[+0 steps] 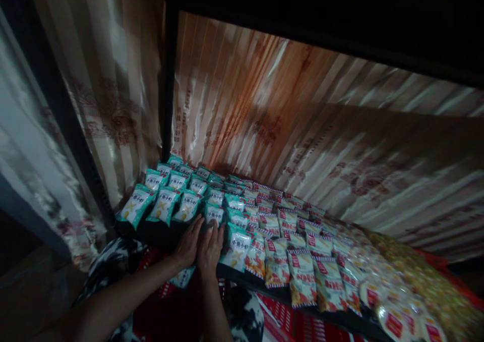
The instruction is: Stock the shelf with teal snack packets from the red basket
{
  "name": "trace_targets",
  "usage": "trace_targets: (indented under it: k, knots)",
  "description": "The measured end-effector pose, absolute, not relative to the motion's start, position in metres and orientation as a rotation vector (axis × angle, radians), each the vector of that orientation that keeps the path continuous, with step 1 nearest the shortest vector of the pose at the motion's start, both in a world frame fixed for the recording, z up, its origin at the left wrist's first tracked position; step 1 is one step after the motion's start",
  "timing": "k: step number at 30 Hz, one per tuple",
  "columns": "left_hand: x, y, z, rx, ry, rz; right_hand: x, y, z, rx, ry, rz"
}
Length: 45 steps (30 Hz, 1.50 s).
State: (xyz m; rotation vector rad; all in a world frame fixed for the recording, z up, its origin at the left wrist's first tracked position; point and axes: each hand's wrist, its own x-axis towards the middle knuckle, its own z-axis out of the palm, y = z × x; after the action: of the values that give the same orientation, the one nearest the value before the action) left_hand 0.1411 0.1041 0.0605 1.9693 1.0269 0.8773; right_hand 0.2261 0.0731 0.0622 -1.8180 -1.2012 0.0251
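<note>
My left hand [189, 243] lies with its fingers stretched out at the front edge of the shelf, beside a teal and white snack packet [188, 206]. Close to its right is my right hand [210, 248], fingers also extended, the tips touching the lower part of another teal packet [214, 214]. Whether anything sits under the palms is hidden. Rows of the same packets lean back on both sides, with one teal packet [237, 246] just right of my right hand. Below my wrists, a further teal packet [182, 277] shows in a red basket [155, 294].
Right of the teal rows stand striped-edge snack packets [301, 276], then round clear-wrapped packs [395, 322] and yellowish wrapped goods [449, 301]. A dark shelf post [171, 79] rises at the back left corner. Printed sheeting [245, 100] hangs behind; an upper shelf [321, 14] overhangs.
</note>
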Motion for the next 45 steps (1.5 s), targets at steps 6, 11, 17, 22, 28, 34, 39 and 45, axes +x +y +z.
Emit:
trace_targets:
  k: [6, 11, 17, 22, 28, 34, 39, 45]
  knots:
    - [0.144, 0.105, 0.059, 1.934, 1.013, 0.81, 0.229, 0.073, 0.061, -1.795, -1.199, 0.113]
    - [0.144, 0.108, 0.06, 1.931, 1.043, 0.868, 0.228, 0.071, 0.07, -1.764, -1.204, 0.143]
    - [0.136, 0.112, 0.051, 1.99, 1.073, 0.906, 0.22, 0.07, 0.071, -1.722, -1.234, 0.164]
    - [0.133, 0.11, 0.046, 2.033, 1.052, 0.932, 0.221, 0.07, 0.071, -1.698, -1.232, 0.192]
    - [0.138, 0.107, 0.042, 2.081, 1.044, 0.99, 0.232, 0.078, 0.078, -1.721, -1.155, 0.232]
    - [0.144, 0.109, 0.044, 2.093, 1.036, 1.011, 0.243, 0.097, 0.081, -1.734, -1.066, 0.328]
    - [0.149, 0.114, 0.045, 2.082, 1.053, 1.022, 0.251, 0.107, 0.085, -1.714, -1.075, 0.351]
    - [0.153, 0.12, 0.042, 2.075, 1.062, 1.0, 0.26, 0.119, 0.078, -1.75, -1.123, 0.294]
